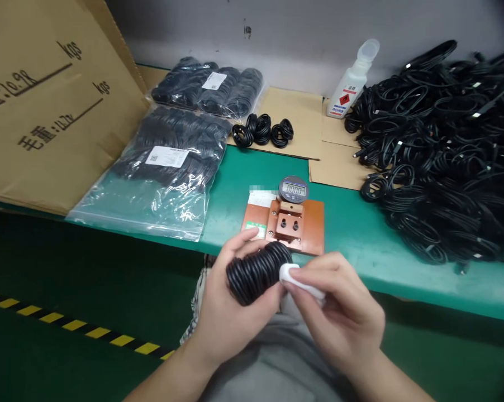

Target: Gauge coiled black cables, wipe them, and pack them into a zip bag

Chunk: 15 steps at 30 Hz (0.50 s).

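Head view: left fingers (238, 239) clasp ring stack (258, 272); right fingers (317, 267) pinch white pad (294, 279).

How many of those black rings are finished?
Maybe just the loose bunches on the cardboard; I can't tell for sure. Right now the left hand grips one ring stack while the right hand presses a white wipe against it. Two bags of rings wait on the table.

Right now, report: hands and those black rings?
Left hand holds black ring stack. Right hand presses white pad to its end. Gauge fixture just beyond, untouched.
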Tool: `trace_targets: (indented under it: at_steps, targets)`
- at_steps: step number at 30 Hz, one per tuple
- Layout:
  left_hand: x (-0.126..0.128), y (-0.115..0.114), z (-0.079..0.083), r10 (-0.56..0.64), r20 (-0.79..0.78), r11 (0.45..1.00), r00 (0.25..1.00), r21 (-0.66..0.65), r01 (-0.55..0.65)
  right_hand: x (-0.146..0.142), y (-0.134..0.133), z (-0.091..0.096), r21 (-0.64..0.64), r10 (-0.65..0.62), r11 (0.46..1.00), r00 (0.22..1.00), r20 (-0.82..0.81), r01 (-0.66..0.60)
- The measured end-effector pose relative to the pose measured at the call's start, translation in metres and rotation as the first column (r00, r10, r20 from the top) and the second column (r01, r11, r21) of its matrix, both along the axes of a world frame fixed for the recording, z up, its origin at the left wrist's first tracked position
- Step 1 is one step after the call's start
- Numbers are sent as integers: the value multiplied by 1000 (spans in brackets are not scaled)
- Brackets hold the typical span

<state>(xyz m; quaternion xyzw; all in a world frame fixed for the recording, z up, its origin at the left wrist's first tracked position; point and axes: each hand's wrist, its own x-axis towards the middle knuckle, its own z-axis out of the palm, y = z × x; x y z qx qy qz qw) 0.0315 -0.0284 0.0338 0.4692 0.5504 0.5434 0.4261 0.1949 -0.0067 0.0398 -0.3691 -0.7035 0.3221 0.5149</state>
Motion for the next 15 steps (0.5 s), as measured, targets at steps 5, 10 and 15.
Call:
trace_targets:
  at_steps: [5, 10, 15]
  targets:
    - [6, -2, -2, -58, -57, 996, 997, 63, 62, -9, 13, 4, 34, -137, 990, 990, -18, 137]
    - [-1, -4, -5, -40, -83, 991, 996, 122, 50, -1, 2, 3, 18, 53, 998, 999, 1, -53]
    - [-6, -3, -11, -144, -57, 970, 988, 191, 152, -5, -3, 7, -66, 55, 996, 998, -16, -56]
